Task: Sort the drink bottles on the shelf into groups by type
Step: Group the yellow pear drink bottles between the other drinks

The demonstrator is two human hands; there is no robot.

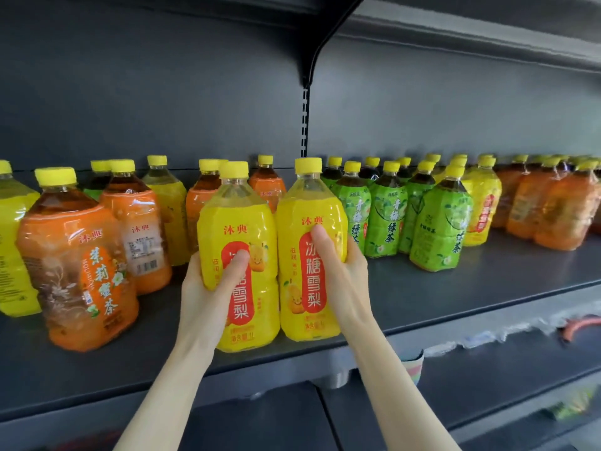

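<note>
1. Two yellow pear-drink bottles are standing upright side by side, touching, near the front edge of the shelf [455, 288]. The left yellow bottle [237, 209] is sitting in the left hand [201, 288] and the right yellow bottle [309, 203] in the right hand [348, 268]. Each hand is meeting its bottle at the lower half of the label.
2. It is unclear whether the two bottles are resting on the shelf or being held just above it.
3. A large orange jasmine-tea bottle [74, 265] is standing just left of the held pair, with more orange and yellow bottles mixed behind it.
4. A cluster of green tea bottles [435, 229] is standing just right of the pair. A yellow bottle [481, 209] is standing beyond them, and a group of orange bottles [546, 216] is filling the far right.
5. The shelf is dark grey metal with a matching back panel [162, 92], and a black bracket [320, 47] is carrying another shelf above. Items on the lower shelf are too blurred to name.
6. The left hand is gripping its bottle from the outer left side, with the thumb lying across the front of the red label and the fingers curling behind.
7. The right hand is gripping its bottle from the outer right side, with the thumb pressing on the label front and the fingers wrapping round the back.
</note>
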